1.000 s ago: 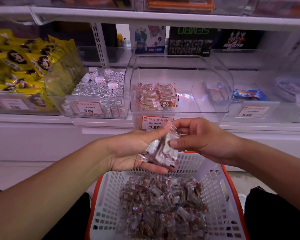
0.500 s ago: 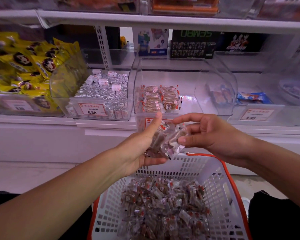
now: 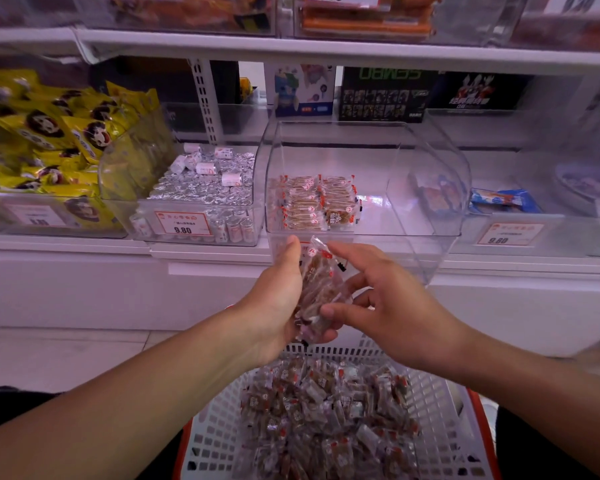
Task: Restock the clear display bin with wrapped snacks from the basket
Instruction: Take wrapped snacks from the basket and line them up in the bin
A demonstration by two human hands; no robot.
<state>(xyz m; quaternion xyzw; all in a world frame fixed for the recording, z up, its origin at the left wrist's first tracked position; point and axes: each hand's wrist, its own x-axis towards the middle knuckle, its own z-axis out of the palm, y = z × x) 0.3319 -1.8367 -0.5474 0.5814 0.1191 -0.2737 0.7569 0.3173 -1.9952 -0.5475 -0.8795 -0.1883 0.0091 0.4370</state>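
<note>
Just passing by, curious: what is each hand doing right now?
Left hand: holds a bunch of clear-wrapped brown snacks.
Right hand: open, fingertips touching that bunch.

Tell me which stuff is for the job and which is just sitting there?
For the job:
left hand
right hand
snacks held
basket
clear bin

Just there:
yellow bags
silver sweets
price tags
toy boxes

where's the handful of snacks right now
In the head view the handful of wrapped snacks sits centre frame in the left hand, the right hand touching it, just above the basket and below the clear bin's front.
</note>
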